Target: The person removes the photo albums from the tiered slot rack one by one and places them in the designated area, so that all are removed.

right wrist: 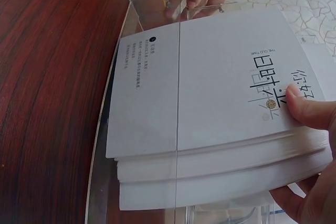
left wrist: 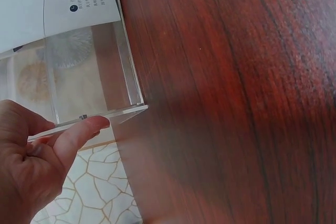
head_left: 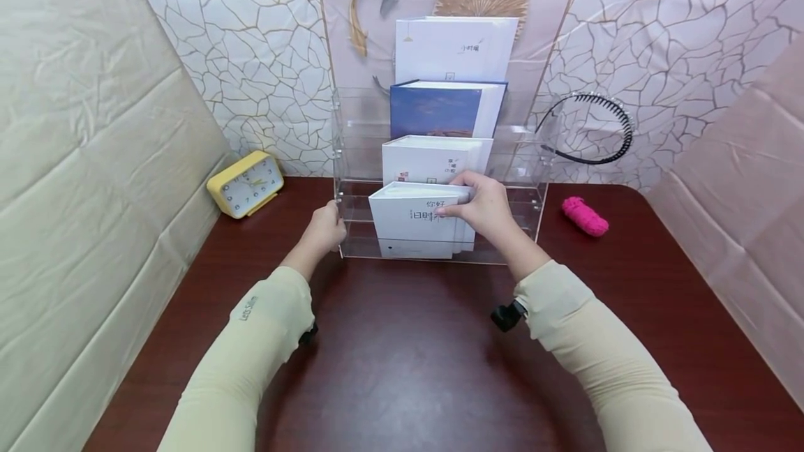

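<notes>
A clear acrylic tiered rack point(head_left: 361, 229) stands at the back of the table, with books on its steps. In its lowest, front tier is a white book point(head_left: 402, 218) with dark Chinese lettering. My right hand point(head_left: 480, 204) grips this book by its upper right edge, thumb on the cover and fingers behind. The right wrist view shows the book point(right wrist: 210, 93) low in the tier, behind the clear front panel. My left hand point(head_left: 325, 227) pinches the rack's left side panel; in the left wrist view, thumb and fingers of the hand point(left wrist: 42, 156) clasp the panel edge.
Behind stand another white book point(head_left: 414, 159), a blue-covered book point(head_left: 433, 110) and a taller white book point(head_left: 440, 47). A yellow alarm clock point(head_left: 246, 183) sits left of the rack. To the right are a pink yarn bundle point(head_left: 585, 216) and a black headband point(head_left: 590, 159) hanging at the rack's side.
</notes>
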`<move>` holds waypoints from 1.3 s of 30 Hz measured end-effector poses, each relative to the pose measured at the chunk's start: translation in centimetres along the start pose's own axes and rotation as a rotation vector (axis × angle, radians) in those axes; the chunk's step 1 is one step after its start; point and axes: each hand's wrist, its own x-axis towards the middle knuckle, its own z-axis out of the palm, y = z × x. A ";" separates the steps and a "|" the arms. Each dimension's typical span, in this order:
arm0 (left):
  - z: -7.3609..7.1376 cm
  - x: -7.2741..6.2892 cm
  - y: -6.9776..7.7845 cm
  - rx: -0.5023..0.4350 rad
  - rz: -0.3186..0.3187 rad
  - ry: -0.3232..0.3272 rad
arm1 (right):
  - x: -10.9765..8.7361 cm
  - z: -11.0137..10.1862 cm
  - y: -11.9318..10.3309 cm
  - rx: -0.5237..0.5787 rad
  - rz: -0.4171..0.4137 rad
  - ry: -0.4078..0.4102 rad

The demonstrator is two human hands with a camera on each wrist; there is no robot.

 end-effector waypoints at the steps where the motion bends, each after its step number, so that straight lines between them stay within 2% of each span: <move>1: 0.0 0.0 -0.1 0.002 0.001 0.002 | 0.0 0.1 -0.1 0.007 0.003 -0.003; 11: 0.2 0.1 0.1 0.070 0.072 0.065 | 0.1 -0.2 -1.0 0.007 0.018 -0.002; 15: 0.4 0.2 0.3 0.084 0.082 0.078 | 0.1 -0.5 -1.0 -0.001 0.029 -0.001; 21: 0.5 0.2 0.5 0.081 0.077 0.080 | 0.4 -1.2 -1.1 0.011 0.042 0.010; 26: 0.0 0.3 0.3 0.094 0.071 0.079 | 0.9 -2.0 -1.5 0.075 0.041 0.015; 32: -0.2 0.1 0.2 0.068 0.035 0.051 | 1.0 -2.5 -1.6 0.126 0.067 0.001; 39: 0.0 -0.1 -0.1 0.068 0.031 0.041 | 0.8 -3.0 -2.1 0.149 0.076 -0.022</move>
